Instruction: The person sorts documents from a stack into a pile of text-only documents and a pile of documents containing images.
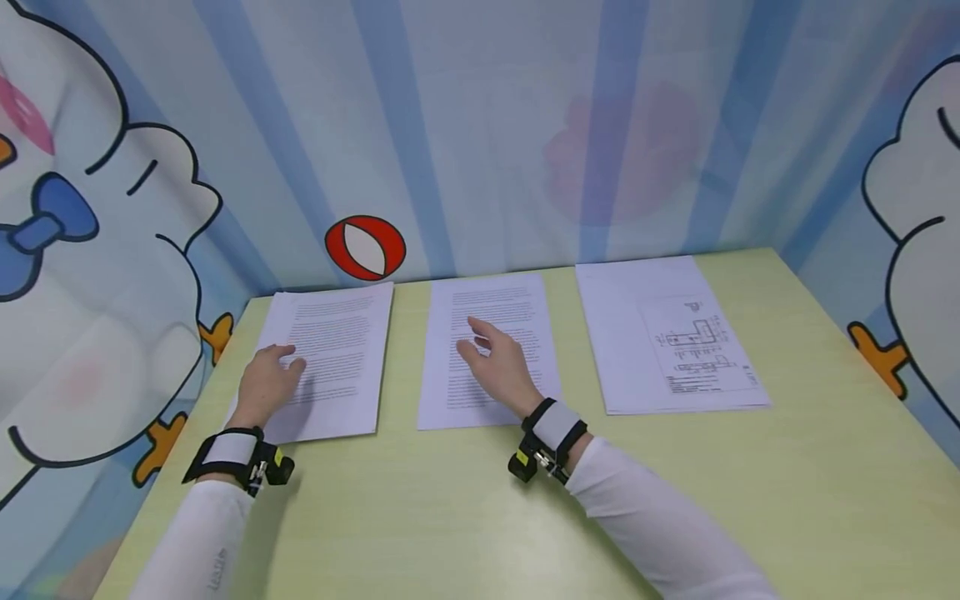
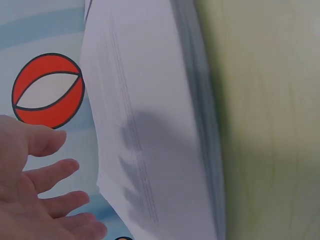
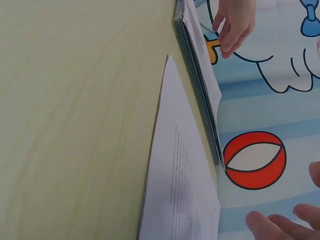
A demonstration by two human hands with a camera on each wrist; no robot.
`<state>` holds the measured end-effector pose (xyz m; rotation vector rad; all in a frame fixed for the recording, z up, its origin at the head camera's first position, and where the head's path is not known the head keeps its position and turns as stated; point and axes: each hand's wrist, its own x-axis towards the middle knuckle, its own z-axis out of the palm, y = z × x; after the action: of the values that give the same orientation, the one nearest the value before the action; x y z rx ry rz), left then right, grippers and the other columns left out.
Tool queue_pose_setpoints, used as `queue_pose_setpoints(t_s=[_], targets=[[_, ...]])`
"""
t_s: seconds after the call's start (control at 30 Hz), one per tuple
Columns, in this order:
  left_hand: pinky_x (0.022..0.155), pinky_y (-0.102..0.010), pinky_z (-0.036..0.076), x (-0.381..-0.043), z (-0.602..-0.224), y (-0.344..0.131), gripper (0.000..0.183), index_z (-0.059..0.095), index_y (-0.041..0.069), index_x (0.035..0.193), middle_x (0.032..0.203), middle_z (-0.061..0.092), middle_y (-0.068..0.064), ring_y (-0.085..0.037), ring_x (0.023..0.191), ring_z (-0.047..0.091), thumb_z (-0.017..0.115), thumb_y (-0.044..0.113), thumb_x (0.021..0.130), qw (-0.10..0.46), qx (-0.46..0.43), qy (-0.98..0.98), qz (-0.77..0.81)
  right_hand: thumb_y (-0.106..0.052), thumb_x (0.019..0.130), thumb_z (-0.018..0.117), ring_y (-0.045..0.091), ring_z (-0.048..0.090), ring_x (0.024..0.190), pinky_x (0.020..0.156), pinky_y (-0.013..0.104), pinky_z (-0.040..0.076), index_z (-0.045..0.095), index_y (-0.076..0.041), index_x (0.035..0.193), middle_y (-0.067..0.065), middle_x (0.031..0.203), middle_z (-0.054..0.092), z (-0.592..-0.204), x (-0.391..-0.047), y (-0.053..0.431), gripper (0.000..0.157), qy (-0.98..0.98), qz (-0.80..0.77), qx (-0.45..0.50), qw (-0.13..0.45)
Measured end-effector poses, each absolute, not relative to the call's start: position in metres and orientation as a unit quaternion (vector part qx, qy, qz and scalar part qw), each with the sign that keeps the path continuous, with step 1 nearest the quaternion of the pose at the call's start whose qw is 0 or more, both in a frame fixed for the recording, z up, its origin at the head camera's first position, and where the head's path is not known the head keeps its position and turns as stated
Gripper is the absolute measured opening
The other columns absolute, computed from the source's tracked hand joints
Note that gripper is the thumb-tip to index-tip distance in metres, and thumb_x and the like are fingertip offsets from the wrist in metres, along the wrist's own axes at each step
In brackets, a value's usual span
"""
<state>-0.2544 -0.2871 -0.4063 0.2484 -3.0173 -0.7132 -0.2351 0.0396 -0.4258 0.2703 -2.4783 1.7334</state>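
Observation:
My left hand [image 1: 268, 385] hovers above the left stack of printed paper [image 1: 341, 400], fingers loosely bent and holding nothing. In the left wrist view, the hand's spread fingers [image 2: 57, 180] are apart from the stack [image 2: 155, 100], and its shadow falls on the top sheet. Over the middle stack of printed paper [image 1: 442, 392], which looks thin, my right hand [image 1: 501, 371] hangs with relaxed fingers and nothing in its grasp. The right wrist view shows its fingertips [image 3: 260, 225] clear of the middle paper [image 3: 170, 150].
To the right lies a paper stack with a technical drawing [image 1: 622, 358] on top. All three stacks rest on a pale yellow-green table [image 1: 420, 517]. A printed curtain [image 1: 487, 125] stands along the table's back edge. Each wrist wears a strapped camera.

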Motion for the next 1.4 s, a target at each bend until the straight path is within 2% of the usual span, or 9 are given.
queue_pose_setpoints(t_s=[0.33, 0.6, 0.83, 1.03, 1.13, 1.27, 1.4], targets=[[0.110, -0.063, 0.017, -0.256, -0.416, -0.303, 0.058, 0.029, -0.017, 0.137, 0.145, 0.019, -0.041, -0.053, 0.136, 0.014, 0.041, 0.019, 0.093, -0.055, 0.130, -0.965, -0.222, -0.027, 0.092, 0.054, 0.030, 0.049, 0.127, 0.104, 0.043, 0.043, 0.040, -0.007, 0.141, 0.014, 0.145, 0.044, -0.433, -0.229, 0.007, 0.055, -0.789, 0.604, 0.101, -0.054], [0.102, -0.064, 0.030, -0.257, -0.427, -0.311, 0.059, 0.030, -0.021, 0.134, 0.132, 0.036, -0.042, -0.054, 0.122, 0.034, 0.041, 0.020, 0.093, -0.078, 0.099, -0.974, -0.187, -0.025, 0.093, 0.054, 0.031, 0.051, 0.125, 0.104, 0.044, 0.043, 0.036, -0.003, 0.142, 0.017, 0.142, 0.047, -0.446, -0.225, -0.019, 0.057, -0.768, 0.621, 0.105, -0.117], [0.103, -0.064, 0.028, -0.251, -0.426, -0.308, 0.061, 0.027, -0.020, 0.136, 0.132, 0.033, -0.042, -0.055, 0.122, 0.032, 0.041, 0.021, 0.093, -0.083, 0.080, -0.973, -0.201, -0.022, 0.092, 0.054, 0.030, 0.051, 0.124, 0.100, 0.041, 0.046, 0.035, -0.001, 0.142, 0.020, 0.140, 0.048, -0.458, -0.228, -0.036, 0.057, -0.736, 0.651, 0.096, -0.156], [0.106, -0.063, 0.025, -0.248, -0.426, -0.301, 0.062, 0.026, -0.019, 0.137, 0.137, 0.029, -0.042, -0.055, 0.128, 0.027, 0.042, 0.021, 0.093, -0.090, 0.072, -0.971, -0.208, -0.019, 0.094, 0.051, 0.031, 0.052, 0.123, 0.099, 0.041, 0.048, 0.020, -0.001, 0.147, 0.022, 0.143, 0.042, -0.456, -0.232, -0.051, 0.064, -0.674, 0.698, 0.070, -0.231], [0.108, -0.063, 0.021, -0.248, -0.426, -0.295, 0.064, 0.026, -0.018, 0.138, 0.141, 0.026, -0.041, -0.054, 0.132, 0.022, 0.044, 0.023, 0.093, -0.093, 0.069, -0.970, -0.215, -0.016, 0.095, 0.049, 0.028, 0.056, 0.118, 0.097, 0.042, 0.049, 0.021, -0.005, 0.148, 0.019, 0.139, 0.048, -0.455, -0.233, -0.056, 0.061, -0.676, 0.693, 0.072, -0.240], [0.109, -0.062, 0.019, -0.248, -0.428, -0.288, 0.067, 0.025, -0.016, 0.140, 0.143, 0.024, -0.040, -0.053, 0.134, 0.019, 0.048, 0.025, 0.092, -0.099, 0.066, -0.967, -0.227, -0.009, 0.094, 0.047, 0.025, 0.062, 0.108, 0.089, 0.041, 0.053, 0.036, -0.006, 0.142, 0.016, 0.129, 0.059, -0.455, -0.233, -0.060, 0.050, -0.696, 0.680, 0.084, -0.214], [0.110, -0.062, 0.018, -0.248, -0.430, -0.284, 0.070, 0.024, -0.012, 0.142, 0.146, 0.021, -0.037, -0.052, 0.135, 0.016, 0.052, 0.027, 0.091, -0.106, 0.072, -0.960, -0.250, -0.005, 0.091, 0.047, 0.022, 0.063, 0.103, 0.083, 0.037, 0.053, 0.045, -0.005, 0.136, 0.015, 0.124, 0.062, -0.456, -0.234, -0.062, 0.045, -0.710, 0.676, 0.073, -0.182]])
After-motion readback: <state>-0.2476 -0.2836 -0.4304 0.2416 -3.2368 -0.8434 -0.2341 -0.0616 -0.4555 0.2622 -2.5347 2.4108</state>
